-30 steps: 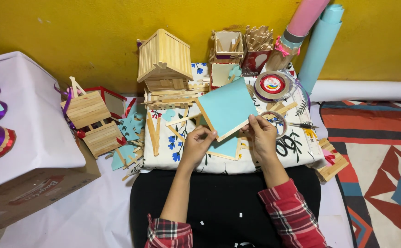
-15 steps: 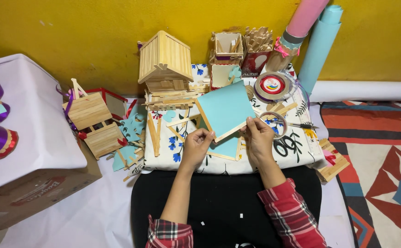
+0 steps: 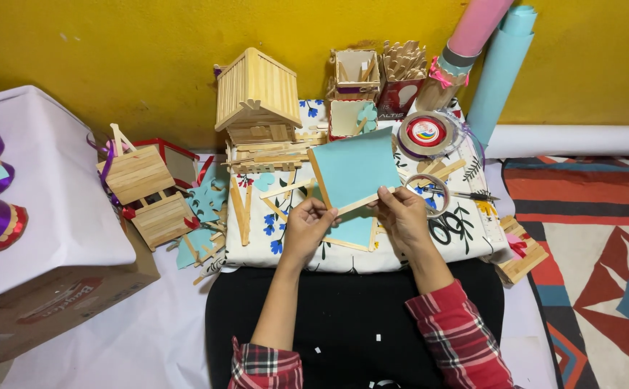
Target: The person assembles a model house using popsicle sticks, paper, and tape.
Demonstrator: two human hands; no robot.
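Both my hands hold a light blue panel [image 3: 354,170] framed with wooden craft sticks, tilted up over the flowered cloth [image 3: 285,238]. My left hand [image 3: 308,229] pinches its lower left corner. My right hand [image 3: 404,217] grips its lower right edge. A second blue panel [image 3: 354,232] lies flat on the cloth just under my hands. A stick-built house [image 3: 258,94] stands behind the panel to the left.
Small stick boxes [image 3: 357,74], a cup of sticks [image 3: 405,72], a tape roll [image 3: 426,133], another tape roll [image 3: 427,191] and paper rolls [image 3: 500,65] crowd the back. Stick pieces [image 3: 145,191] and a white-covered cardboard box [image 3: 47,238] sit left. A patterned rug [image 3: 603,245] lies right.
The blue panel has tipped a little more upright and shifted slightly left between my hands. My right hand slid closer along its lower edge.
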